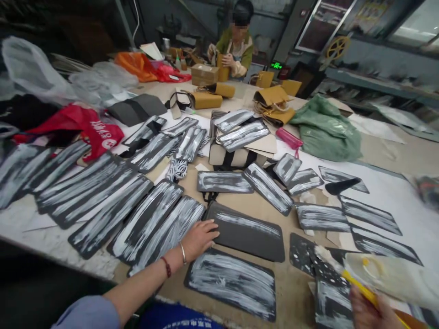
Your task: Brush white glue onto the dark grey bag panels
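Observation:
My left hand (pixel 200 236) lies with fingers stretched out on the left edge of a dark grey panel (pixel 248 235), which has one white streak along its far side. Just nearer to me is another panel (pixel 233 283), broadly smeared with white. At the lower right, my right hand (pixel 370 308), partly blurred and cut off by the frame, is closed around the yellow handle of a brush (pixel 360 281). Its whitish bristles are over a dark, white-spotted panel (pixel 302 253). Beside the brush is a pale, cloudy container (pixel 384 269) with something yellow in it.
Many white-streaked panels (pixel 92 183) cover the table's left side, some overlapping. A green plastic bag (pixel 327 128), a pink pouch (pixel 289 138) and mustard-coloured bags (pixel 272 98) lie farther back. Across the table, a person (pixel 236 45) handles a mustard-coloured piece beside a cardboard box (pixel 205 74).

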The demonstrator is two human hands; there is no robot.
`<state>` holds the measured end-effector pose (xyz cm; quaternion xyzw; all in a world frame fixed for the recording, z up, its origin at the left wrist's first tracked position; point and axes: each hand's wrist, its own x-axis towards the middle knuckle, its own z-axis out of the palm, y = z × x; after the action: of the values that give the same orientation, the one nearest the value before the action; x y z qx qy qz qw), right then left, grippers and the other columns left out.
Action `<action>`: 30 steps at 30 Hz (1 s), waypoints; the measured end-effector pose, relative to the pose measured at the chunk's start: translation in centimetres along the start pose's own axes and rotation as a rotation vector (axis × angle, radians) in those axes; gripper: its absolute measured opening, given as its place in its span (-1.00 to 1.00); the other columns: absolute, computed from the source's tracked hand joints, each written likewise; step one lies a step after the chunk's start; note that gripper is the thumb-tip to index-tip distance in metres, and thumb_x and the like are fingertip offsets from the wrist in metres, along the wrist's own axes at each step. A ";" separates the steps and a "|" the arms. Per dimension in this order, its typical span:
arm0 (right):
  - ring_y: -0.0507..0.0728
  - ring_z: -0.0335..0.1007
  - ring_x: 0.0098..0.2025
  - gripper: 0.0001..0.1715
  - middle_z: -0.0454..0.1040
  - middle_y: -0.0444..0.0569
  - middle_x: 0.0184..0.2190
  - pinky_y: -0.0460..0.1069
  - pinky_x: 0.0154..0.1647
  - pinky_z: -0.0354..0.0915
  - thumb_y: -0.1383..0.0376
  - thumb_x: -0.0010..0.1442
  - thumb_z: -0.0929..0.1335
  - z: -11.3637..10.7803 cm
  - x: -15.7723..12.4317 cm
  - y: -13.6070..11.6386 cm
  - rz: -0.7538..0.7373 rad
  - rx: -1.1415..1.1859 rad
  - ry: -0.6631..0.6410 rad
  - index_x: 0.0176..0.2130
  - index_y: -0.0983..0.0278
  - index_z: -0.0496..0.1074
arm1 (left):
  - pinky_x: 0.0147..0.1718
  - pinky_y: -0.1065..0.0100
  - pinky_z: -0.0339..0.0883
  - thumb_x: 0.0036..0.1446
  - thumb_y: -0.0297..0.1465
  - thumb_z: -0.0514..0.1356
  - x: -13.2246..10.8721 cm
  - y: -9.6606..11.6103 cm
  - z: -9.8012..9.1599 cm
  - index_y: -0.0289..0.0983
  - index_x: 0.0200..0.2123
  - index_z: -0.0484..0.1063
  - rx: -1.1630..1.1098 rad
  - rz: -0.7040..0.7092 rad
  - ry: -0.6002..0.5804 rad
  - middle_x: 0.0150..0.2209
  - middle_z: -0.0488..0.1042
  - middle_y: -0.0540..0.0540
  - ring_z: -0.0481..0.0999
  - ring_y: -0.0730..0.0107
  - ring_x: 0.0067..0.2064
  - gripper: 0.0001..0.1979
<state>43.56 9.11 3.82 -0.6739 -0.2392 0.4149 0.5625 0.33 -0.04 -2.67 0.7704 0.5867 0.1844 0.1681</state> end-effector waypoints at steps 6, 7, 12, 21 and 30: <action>0.00 0.41 -0.47 -0.64 0.45 -0.10 -0.45 -0.16 -0.43 0.42 0.17 -0.15 0.46 15.6 -11.2 2.9 0.150 0.147 -0.319 -0.38 0.34 0.39 | 0.04 0.03 0.11 -0.01 -0.50 0.19 0.2 -0.6 -0.7 -0.26 -0.13 0.35 0.011 0.108 0.024 -0.04 0.38 -0.15 0.25 0.13 0.07 -0.69; 0.00 0.41 -0.47 -0.60 0.45 -0.11 -0.47 -0.14 -0.44 0.42 0.13 -0.16 0.47 17.4 -12.5 3.4 0.148 0.137 -0.352 -0.38 0.35 0.38 | 0.03 0.05 0.12 -0.01 -0.50 0.19 0.2 -0.7 -0.7 -0.27 -0.14 0.35 0.014 0.114 0.037 -0.05 0.38 -0.16 0.26 0.14 0.05 -0.70; 0.05 0.43 -0.47 -0.51 0.45 -0.12 -0.49 -0.11 -0.45 0.43 0.09 -0.27 0.50 22.4 -15.5 5.4 0.167 0.057 -0.439 -0.40 0.34 0.37 | -0.04 0.11 0.20 0.01 -0.47 0.19 -0.1 -1.1 -0.1 -0.27 -0.16 0.35 0.002 0.118 0.075 -0.06 0.38 -0.15 0.28 0.14 0.02 -0.73; 0.09 0.43 -0.48 -0.52 0.45 -0.10 -0.50 -0.05 -0.46 0.44 0.03 -0.23 0.48 23.6 -15.5 6.6 0.131 -0.050 -0.458 -0.40 0.32 0.38 | -0.09 0.11 0.23 0.02 -0.46 0.19 -0.2 -1.5 -0.1 -0.25 -0.15 0.35 -0.079 0.095 0.075 -0.07 0.39 -0.14 0.29 0.15 0.02 -0.73; 0.07 0.43 -0.50 -0.51 0.46 -0.09 -0.51 -0.09 -0.47 0.44 0.02 -0.21 0.47 18.2 -10.6 5.5 0.042 -0.050 -0.268 -0.41 0.34 0.39 | -0.09 0.08 0.27 0.05 -0.50 0.14 -0.1 -1.5 0.0 -0.25 -0.16 0.38 -0.067 0.101 0.097 -0.08 0.41 -0.16 0.31 0.17 0.01 -0.76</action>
<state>21.94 9.59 1.16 -0.6314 -0.3082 0.5068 0.4996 -0.94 0.24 -3.35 0.7832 0.5480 0.2492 0.1558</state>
